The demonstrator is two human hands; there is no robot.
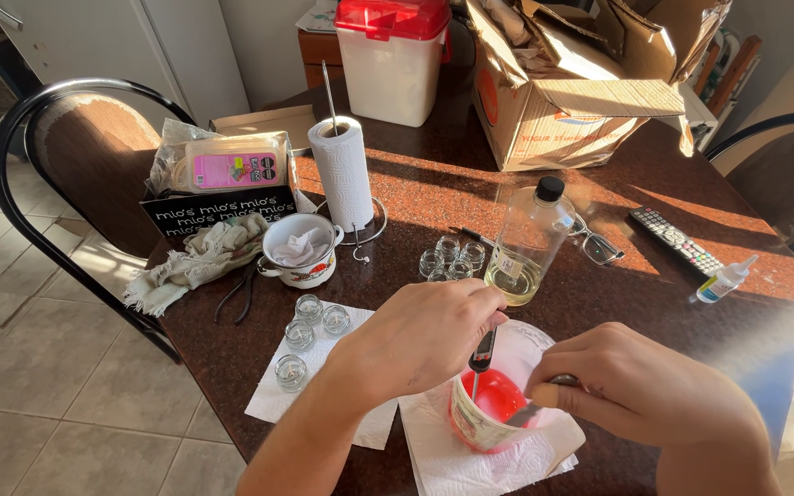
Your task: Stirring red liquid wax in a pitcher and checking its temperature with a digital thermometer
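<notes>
Head cam: my left hand (425, 335) is pinching a probe thermometer (482, 354) that's dipped into red liquid in a measuring cup (482, 424). My right hand (640, 386) grips the cup's handle. It sits on a paper towel (470, 464), glass bottle (527, 243) just behind.

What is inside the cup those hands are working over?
The cup holds red liquid, with a thin probe from the left hand dipped in. The right hand covers part of the rim; the bottom is hidden.
</notes>
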